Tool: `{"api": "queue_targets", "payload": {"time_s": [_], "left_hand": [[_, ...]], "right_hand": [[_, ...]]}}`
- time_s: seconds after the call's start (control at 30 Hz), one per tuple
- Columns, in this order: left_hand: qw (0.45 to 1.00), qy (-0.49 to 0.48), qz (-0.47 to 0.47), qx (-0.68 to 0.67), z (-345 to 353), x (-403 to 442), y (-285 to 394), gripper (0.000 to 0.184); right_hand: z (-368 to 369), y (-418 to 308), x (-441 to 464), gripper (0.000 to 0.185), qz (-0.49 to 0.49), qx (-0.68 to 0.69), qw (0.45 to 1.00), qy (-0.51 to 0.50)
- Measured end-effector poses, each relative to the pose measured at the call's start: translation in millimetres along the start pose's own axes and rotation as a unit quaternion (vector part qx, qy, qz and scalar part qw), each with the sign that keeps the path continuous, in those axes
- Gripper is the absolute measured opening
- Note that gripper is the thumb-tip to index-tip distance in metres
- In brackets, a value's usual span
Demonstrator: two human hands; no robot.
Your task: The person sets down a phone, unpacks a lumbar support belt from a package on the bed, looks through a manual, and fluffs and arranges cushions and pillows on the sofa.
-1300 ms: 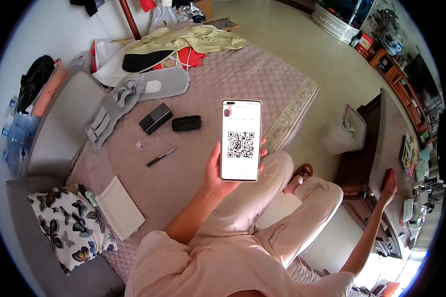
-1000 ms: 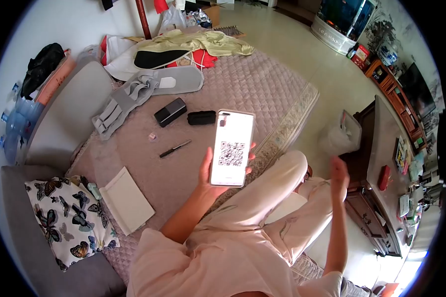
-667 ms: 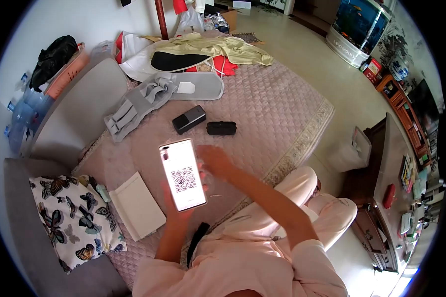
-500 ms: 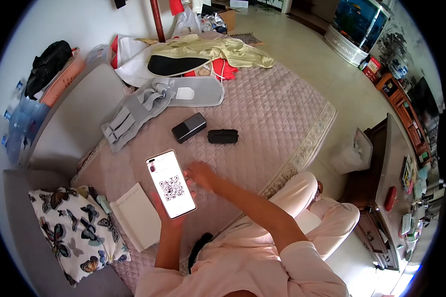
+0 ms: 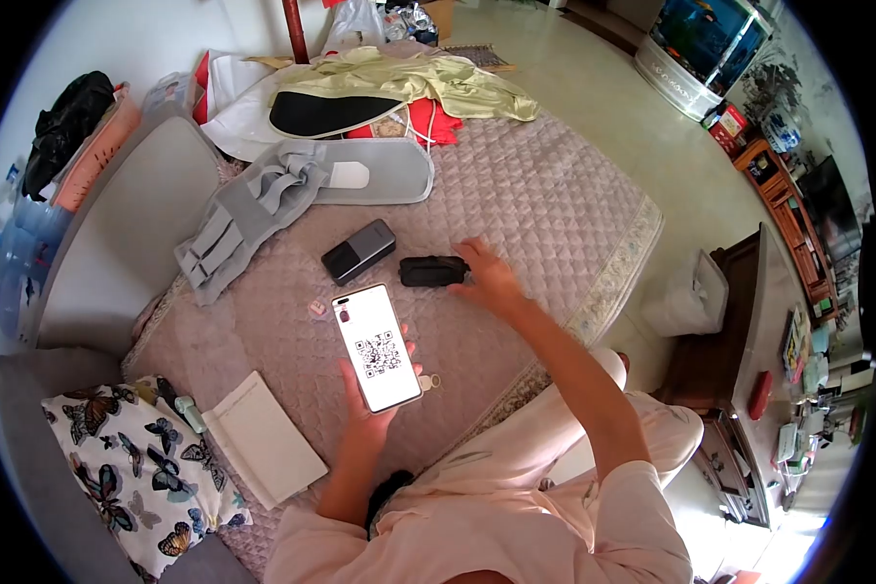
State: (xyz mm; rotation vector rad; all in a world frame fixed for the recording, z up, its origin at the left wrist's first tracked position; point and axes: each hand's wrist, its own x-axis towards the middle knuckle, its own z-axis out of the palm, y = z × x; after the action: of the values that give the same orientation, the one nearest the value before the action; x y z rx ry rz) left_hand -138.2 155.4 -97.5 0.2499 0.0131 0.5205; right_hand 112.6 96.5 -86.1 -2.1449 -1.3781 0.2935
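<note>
My left hand [image 5: 368, 414] holds a smartphone [image 5: 378, 348], its bright screen turned up with a QR code on it. The thumb lies along one edge and fingertips show at the other. My right hand [image 5: 492, 277] is at the right end of a small black case [image 5: 430, 272] on the quilted cover, thumb and fingers on either side of it. Left of the case lies a grey and black box-shaped device [image 5: 359, 251]. A small pale ring-shaped item [image 5: 431, 382] shows beside the phone's lower right edge, and a small pinkish item [image 5: 317, 309] lies left of the phone.
A grey strapped brace [image 5: 380, 172] and yellow cloth [image 5: 457, 83] lie farther back. An open white box or booklet [image 5: 268, 438] and a butterfly cushion [image 5: 146, 467] are at the left. A waste bin [image 5: 691, 297] stands right, by a wooden cabinet [image 5: 720, 389].
My right hand has moved from beside the phone forward and right to the black case. The phone has shifted right in my left hand, and the small ring-shaped and pinkish items have come into view.
</note>
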Motion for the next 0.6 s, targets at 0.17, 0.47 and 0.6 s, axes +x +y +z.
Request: {"api": "queue_targets", "payload": {"time_s": [0.17, 0.47, 0.6], "left_hand": [[1.000, 0.025, -0.015, 0.007, 1, 8, -2, 0.075], [0.999, 0.011, -0.042, -0.024, -5, 25, -9, 0.082], [0.992, 0.057, -0.102, 0.047, -9, 49, -20, 0.078]], "right_hand": [[25, 2, 6, 0.060, -0.017, 0.009, 1.000, 0.003], [18, 23, 9, 0.050, 0.004, 0.060, 0.994, 0.090], [15, 45, 40, 0.049, 0.068, 0.040, 0.988, 0.133]]}}
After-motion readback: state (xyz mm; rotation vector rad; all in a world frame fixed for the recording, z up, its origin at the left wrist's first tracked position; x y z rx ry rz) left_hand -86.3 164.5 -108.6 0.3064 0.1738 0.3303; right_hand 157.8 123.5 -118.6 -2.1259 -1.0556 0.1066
